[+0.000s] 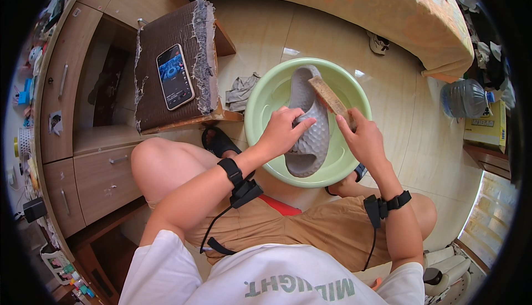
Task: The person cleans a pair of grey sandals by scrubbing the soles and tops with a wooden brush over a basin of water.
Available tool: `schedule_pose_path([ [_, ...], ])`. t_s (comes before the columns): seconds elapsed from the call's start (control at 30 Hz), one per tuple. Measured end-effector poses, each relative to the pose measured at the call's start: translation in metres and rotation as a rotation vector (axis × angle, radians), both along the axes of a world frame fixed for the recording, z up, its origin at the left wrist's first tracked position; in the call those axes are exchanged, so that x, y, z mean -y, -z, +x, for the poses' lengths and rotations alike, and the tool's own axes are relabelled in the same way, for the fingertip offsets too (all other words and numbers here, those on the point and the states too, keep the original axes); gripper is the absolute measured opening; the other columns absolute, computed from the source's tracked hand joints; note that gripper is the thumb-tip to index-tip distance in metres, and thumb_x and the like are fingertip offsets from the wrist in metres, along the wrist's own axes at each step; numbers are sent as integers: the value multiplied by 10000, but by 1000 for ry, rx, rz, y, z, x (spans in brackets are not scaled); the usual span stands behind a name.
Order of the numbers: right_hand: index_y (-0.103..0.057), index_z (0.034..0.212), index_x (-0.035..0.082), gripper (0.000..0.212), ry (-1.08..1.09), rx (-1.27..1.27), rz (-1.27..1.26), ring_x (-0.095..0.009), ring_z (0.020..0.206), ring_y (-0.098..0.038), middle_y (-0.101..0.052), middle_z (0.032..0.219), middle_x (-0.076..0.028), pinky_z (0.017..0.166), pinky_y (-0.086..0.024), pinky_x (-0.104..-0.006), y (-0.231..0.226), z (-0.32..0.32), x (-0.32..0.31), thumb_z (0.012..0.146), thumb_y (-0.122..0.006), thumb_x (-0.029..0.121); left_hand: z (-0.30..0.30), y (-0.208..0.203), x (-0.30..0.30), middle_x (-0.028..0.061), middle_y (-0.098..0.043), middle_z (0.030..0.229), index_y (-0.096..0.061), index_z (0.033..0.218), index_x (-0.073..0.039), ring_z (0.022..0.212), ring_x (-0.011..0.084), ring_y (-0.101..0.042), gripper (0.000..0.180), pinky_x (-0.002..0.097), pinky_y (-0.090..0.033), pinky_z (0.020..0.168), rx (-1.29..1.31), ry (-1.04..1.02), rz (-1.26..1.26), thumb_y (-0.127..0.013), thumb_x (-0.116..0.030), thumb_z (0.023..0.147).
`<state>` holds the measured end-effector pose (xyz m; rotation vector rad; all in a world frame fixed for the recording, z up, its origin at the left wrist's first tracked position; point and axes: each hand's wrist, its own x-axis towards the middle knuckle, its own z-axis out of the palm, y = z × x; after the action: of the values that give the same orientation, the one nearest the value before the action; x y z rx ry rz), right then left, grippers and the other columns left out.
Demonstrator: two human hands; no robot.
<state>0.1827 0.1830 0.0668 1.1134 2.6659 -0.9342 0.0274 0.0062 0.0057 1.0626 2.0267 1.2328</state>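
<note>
A grey slide sandal [308,144] with a dimpled surface is held over a pale green basin [259,86]. My left hand [285,132] grips it around the strap from the left side, the thumb lying across the front of it. In my right hand [360,137] is a wooden scrubbing brush [328,98], its handle end pinched between thumb and fingers. The brush's far end lies at the sandal's right edge; whether its bristles touch the sandal is hidden. Inside the basin, water seems to stand below the sandal.
Left of the basin, a worn brown stool [149,72] carries a lit phone [175,77]. A grey cloth [241,92] lies on the floor between stool and basin. A large water bottle [464,99] and yellow box [487,125] stand at the right; a cloth-draped bed [354,0] is beyond.
</note>
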Motion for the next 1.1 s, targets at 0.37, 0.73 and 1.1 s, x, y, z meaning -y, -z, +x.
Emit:
schedule_pose_path([
  [0.37,-653,1124,36,480,-75,11,-146,-413,785,-709,-726,820,-215,710,-545,-486,-2,3,7,1024,-602,503,-13,16,-2,158,-618,724,-665,906,15,687,278,-546,399,396,-454,667,20,-223,-96,-697,-368,1013],
  [0.73,-605,1028,13,469,11,3,-97,-445,702,-658,-666,741,-238,653,-505,-517,2,1,1,1040,-594,482,0,6,0,167,-587,774,-729,983,-5,810,292,-552,378,399,-454,749,-59,-35,-25,-727,-383,985],
  [1.1,-595,1010,15,503,-106,57,-163,-451,753,-675,-687,773,-241,694,-516,-528,2,1,9,1053,-546,514,-7,10,0,179,-594,762,-661,898,19,806,306,-539,431,428,-451,758,-62,-159,-97,-680,-395,1016],
])
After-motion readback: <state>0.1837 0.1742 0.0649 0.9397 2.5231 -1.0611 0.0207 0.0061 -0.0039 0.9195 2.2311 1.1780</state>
